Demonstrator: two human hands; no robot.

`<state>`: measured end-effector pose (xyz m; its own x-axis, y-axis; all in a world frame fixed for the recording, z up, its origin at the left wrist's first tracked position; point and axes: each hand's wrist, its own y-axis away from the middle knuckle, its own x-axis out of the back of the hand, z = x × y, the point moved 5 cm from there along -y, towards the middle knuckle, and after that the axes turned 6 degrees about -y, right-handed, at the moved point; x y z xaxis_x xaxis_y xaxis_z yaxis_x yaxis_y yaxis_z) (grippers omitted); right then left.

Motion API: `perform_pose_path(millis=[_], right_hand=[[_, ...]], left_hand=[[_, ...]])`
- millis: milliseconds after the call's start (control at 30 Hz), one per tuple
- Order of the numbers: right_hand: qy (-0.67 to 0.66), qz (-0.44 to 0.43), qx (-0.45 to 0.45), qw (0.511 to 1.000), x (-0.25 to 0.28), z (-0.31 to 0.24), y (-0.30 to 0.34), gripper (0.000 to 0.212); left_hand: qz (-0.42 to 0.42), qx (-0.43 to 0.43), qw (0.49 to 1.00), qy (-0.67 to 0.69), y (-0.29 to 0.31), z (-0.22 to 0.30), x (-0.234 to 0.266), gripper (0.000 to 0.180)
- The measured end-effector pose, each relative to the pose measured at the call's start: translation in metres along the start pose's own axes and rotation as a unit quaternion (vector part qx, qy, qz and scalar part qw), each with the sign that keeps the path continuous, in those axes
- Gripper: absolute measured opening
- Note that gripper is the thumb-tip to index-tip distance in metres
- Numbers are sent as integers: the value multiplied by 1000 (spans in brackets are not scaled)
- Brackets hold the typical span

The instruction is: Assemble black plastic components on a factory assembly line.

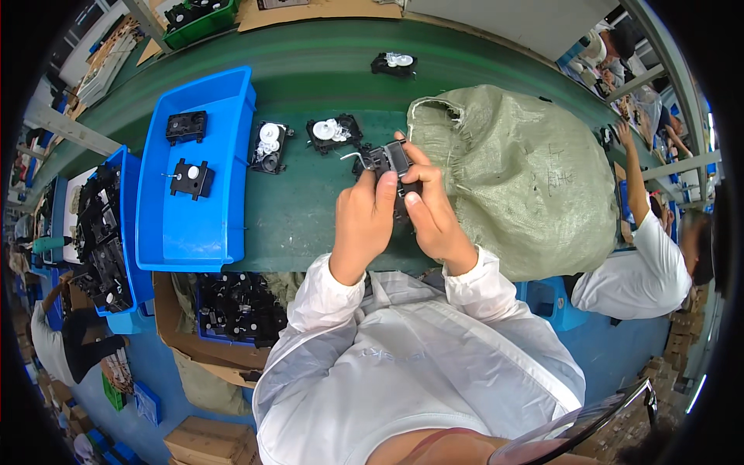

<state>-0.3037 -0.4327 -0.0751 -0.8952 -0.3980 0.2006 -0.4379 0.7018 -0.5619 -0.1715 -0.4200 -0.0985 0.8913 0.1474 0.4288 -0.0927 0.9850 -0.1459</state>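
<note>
Between my two hands, above the green bench, I hold a black plastic gearbox part with a thin light-coloured piece sticking out at its left. My left hand pinches its left side between thumb and fingers. My right hand grips the right side, thumb at the lower edge and fingers behind. Just beyond them lies a black gear assembly with white gears. To its left, another black assembly with white gears rests beside a blue tray. Inside that tray are a black part and a black part with a white disc.
A stuffed green woven sack fills the bench's right side. Farther back lies one more gear assembly. A blue bin of black parts stands at the left; a cardboard box sits below. A person in white works at the right.
</note>
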Motion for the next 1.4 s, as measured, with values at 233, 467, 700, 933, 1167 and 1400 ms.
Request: perform_pose_path(millis=[233, 467, 700, 933, 1167, 1400], right_hand=[[-26, -37, 5, 999, -2, 0, -1, 62], [-340, 121, -215, 907, 6, 18, -6, 60], [-422, 56, -242, 872, -6, 15, -31, 59], [-135, -185, -227, 947, -37, 19, -142, 38], [496, -217, -257, 801, 2, 210, -257, 121], [465, -287, -229, 806, -19, 234, -259, 108]], left_hand=[[-19, -42, 977, 206, 0, -10, 6, 44], [34, -157, 987, 20, 19, 20, 28, 41], [68, -76, 975, 197, 22, 5, 30, 42], [184, -9, 966, 183, 28, -18, 119, 31], [277, 176, 898, -292, 33, -108, 246, 47], [365, 271, 728, -513, 58, -114, 237, 57]])
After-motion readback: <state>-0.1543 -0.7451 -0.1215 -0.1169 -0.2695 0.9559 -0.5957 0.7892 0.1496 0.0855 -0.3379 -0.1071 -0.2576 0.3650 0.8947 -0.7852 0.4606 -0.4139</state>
